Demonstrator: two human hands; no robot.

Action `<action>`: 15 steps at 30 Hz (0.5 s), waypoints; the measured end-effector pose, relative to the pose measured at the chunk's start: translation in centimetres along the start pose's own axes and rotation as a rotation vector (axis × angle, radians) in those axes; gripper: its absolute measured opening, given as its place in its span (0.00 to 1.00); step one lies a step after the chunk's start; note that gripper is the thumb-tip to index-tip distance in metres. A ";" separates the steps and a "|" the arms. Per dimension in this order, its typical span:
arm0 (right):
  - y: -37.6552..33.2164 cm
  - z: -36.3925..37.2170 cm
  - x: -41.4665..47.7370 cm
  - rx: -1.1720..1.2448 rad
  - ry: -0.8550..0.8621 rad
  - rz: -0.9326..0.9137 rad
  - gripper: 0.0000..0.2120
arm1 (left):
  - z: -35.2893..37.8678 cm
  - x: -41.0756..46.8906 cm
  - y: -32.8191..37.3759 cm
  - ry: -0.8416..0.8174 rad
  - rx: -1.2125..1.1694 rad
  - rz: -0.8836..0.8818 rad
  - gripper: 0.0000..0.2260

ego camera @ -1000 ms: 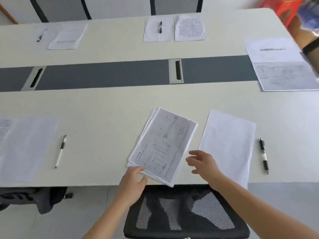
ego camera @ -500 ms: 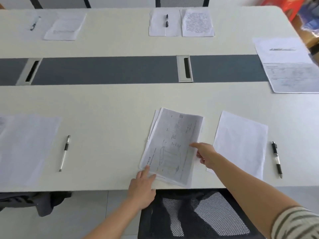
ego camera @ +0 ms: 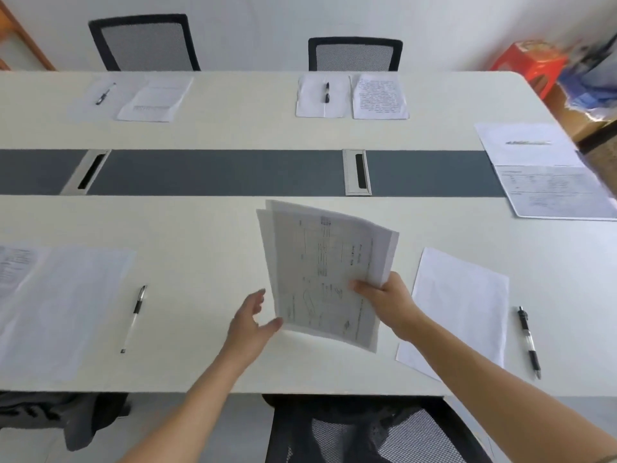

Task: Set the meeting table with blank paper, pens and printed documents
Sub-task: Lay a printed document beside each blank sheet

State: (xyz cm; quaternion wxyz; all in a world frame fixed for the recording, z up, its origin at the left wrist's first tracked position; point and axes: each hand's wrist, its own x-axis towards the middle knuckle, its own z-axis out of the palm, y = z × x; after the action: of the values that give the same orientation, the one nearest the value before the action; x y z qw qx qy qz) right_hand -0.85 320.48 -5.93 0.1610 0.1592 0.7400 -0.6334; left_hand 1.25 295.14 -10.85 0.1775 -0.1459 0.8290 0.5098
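My right hand (ego camera: 384, 300) grips a stack of printed documents (ego camera: 320, 269) by its right edge and holds it lifted off the white meeting table (ego camera: 213, 255), tilted up. My left hand (ego camera: 252, 320) is open beside the stack's lower left corner, thumb touching its edge. A blank sheet (ego camera: 460, 305) lies to the right of the stack, with a black pen (ego camera: 529, 340) beyond it. At the near left lie another blank sheet (ego camera: 63, 305) and a pen (ego camera: 135, 315).
Across the table are two more paper sets with pens (ego camera: 326, 92) (ego camera: 105, 93), and papers (ego camera: 547, 168) at the right end. A grey strip with cable ports (ego camera: 357, 172) runs down the middle. Mesh chairs stand at the far side (ego camera: 354, 55) and below me (ego camera: 367, 429).
The stack of documents lay flat on the table; my right hand has taken its right edge and lifted it up. My left hand has come off the stack's corner and opened.
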 end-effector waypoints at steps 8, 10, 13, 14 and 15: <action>-2.1 -2.0 -1.5 0.040 -0.036 -0.180 0.08 | -2.8 0.4 7.9 -0.073 -0.343 0.190 0.18; -0.6 -2.2 -1.1 0.048 -0.028 -0.119 0.08 | -1.5 0.4 7.2 -0.085 -0.300 0.168 0.15; 1.6 -2.2 -0.5 0.032 -0.037 -0.037 0.11 | 0.6 0.4 5.6 -0.102 -0.213 0.103 0.13; 2.3 -2.1 -0.4 0.020 -0.043 -0.016 0.11 | 1.1 0.3 5.1 -0.090 -0.192 0.084 0.11; 2.9 -2.0 -0.2 0.010 -0.035 0.001 0.11 | 1.6 0.3 4.9 -0.070 -0.177 0.070 0.10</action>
State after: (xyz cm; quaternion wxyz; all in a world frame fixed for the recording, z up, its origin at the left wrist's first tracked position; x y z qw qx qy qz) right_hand 0.54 322.83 -8.12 0.1735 0.1494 0.7336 -0.6398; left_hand -0.87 298.68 -7.77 0.1747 -0.1142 0.7787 0.5916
